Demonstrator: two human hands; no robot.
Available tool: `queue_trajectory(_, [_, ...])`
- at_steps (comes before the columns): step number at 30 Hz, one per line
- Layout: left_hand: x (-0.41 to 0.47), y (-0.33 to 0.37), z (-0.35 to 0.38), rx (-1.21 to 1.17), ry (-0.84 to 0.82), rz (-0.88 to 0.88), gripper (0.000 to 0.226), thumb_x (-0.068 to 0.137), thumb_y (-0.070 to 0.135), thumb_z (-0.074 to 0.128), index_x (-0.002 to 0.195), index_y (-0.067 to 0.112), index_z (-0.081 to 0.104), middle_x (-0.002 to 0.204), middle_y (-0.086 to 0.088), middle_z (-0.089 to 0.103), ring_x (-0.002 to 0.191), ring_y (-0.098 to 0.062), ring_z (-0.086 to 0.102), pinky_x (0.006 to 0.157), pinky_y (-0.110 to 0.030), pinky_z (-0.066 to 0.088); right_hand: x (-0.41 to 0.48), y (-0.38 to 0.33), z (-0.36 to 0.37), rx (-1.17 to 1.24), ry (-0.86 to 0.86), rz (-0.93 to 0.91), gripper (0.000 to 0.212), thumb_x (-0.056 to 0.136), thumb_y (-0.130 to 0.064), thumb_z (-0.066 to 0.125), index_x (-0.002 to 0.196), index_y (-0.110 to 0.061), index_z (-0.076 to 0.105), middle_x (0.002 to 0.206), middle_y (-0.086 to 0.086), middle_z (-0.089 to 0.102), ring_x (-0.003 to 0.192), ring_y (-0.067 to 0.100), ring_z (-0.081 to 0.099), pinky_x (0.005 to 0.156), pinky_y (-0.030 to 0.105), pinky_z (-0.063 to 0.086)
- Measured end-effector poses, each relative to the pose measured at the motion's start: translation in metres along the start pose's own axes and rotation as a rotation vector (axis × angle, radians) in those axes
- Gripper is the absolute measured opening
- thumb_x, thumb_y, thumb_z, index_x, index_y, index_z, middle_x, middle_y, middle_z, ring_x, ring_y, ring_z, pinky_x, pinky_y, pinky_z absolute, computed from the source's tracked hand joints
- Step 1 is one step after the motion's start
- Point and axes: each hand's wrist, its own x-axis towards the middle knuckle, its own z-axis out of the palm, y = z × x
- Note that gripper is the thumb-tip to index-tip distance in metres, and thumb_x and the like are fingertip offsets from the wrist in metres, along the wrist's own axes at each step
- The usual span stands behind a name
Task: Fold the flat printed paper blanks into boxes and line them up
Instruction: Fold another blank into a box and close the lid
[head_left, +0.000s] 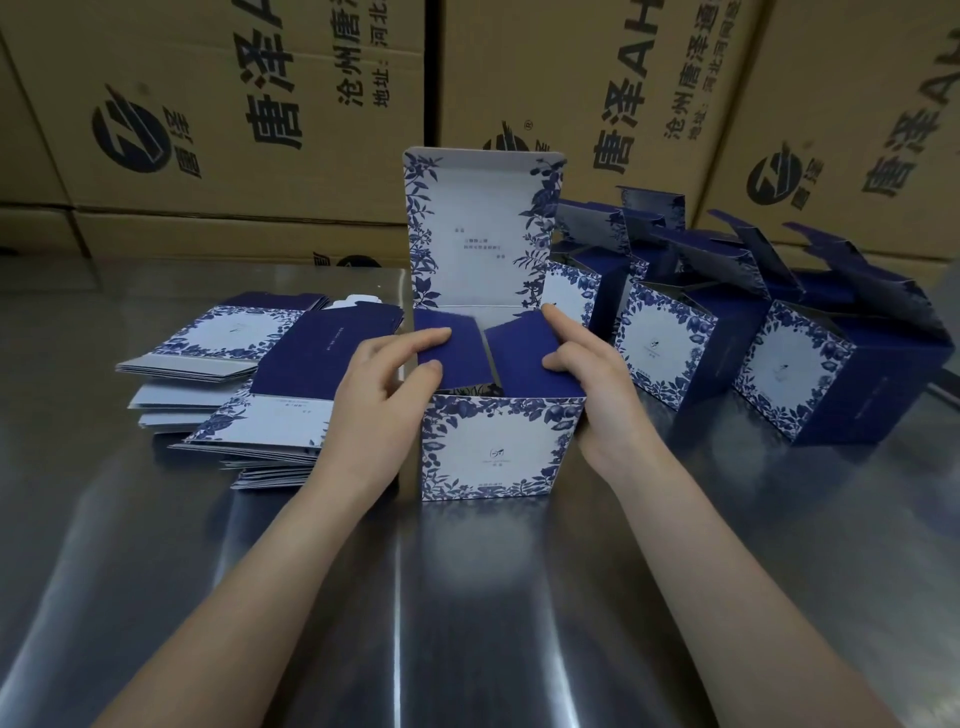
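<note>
A blue-and-white floral box (496, 449) stands upright on the steel table in the middle, its tall lid flap (480, 228) raised at the back. My left hand (387, 384) pinches the left dark-blue side flap between thumb and fingers and bends it inward. My right hand (592, 374) grips the right dark-blue side flap and pushes it inward too. The two flaps slope toward each other over the box's opening. A pile of flat printed blanks (260, 374) lies to the left of the box, just behind my left wrist.
Several folded boxes (789, 374) with lids open stand in a row to the right, running toward the back. Large brown cartons (249, 119) with black print wall off the rear. The steel table (467, 597) reflects light in front of me.
</note>
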Motion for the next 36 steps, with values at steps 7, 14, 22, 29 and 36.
queue_trajectory(7, [-0.001, 0.002, 0.002, 0.002, -0.01, 0.008, 0.027, 0.096, 0.016, 0.051, 0.11, 0.035, 0.065, 0.121, 0.003, 0.054, 0.089, 0.012, 0.052, 0.077, 0.0, 0.037, 0.001, 0.001, 0.002, -0.008, 0.038, 0.017, 0.054, 0.089, 0.003, 0.044, 0.136, -0.021, 0.055, 0.088, -0.009, 0.076, 0.07, 0.01, 0.068, 0.06, 0.02, 0.054])
queue_trajectory(14, [-0.001, 0.007, 0.005, 0.003, 0.003, -0.025, 0.03, 0.081, 0.026, 0.045, 0.101, 0.029, 0.066, 0.117, 0.004, 0.056, 0.089, 0.002, 0.052, 0.073, -0.003, 0.038, 0.001, -0.001, 0.005, -0.032, 0.097, 0.051, 0.057, 0.089, 0.002, 0.044, 0.141, -0.022, 0.051, 0.118, 0.001, 0.07, 0.09, 0.018, 0.066, 0.073, 0.027, 0.054])
queue_trajectory(22, [0.0, 0.003, 0.005, -0.054, -0.044, -0.094, 0.055, 0.08, 0.039, 0.043, 0.134, 0.04, 0.051, 0.121, 0.023, 0.049, 0.098, 0.025, 0.046, 0.089, -0.011, 0.035, 0.002, 0.001, 0.002, -0.092, 0.047, 0.009, 0.049, 0.09, -0.003, 0.046, 0.106, -0.041, 0.071, 0.112, -0.011, 0.066, 0.094, 0.012, 0.068, 0.08, 0.03, 0.056])
queue_trajectory(29, [0.011, -0.001, 0.002, -0.101, -0.141, -0.191, 0.046, 0.078, 0.036, 0.044, 0.122, 0.044, 0.056, 0.089, 0.03, 0.063, 0.094, -0.001, 0.063, 0.087, -0.032, 0.047, 0.009, 0.001, -0.001, -0.241, 0.039, 0.077, 0.036, 0.082, -0.014, 0.05, 0.084, -0.041, 0.073, 0.092, -0.007, 0.067, 0.071, 0.013, 0.061, 0.063, 0.025, 0.048])
queue_trajectory(36, [0.016, -0.001, 0.003, -0.118, -0.129, -0.231, 0.038, 0.073, 0.036, 0.044, 0.107, 0.046, 0.058, 0.118, 0.01, 0.063, 0.102, -0.014, 0.062, 0.086, -0.034, 0.046, 0.012, 0.0, 0.001, -0.325, 0.062, 0.068, 0.029, 0.066, -0.02, 0.048, 0.074, -0.038, 0.069, 0.08, -0.005, 0.064, 0.074, 0.02, 0.055, 0.067, 0.031, 0.041])
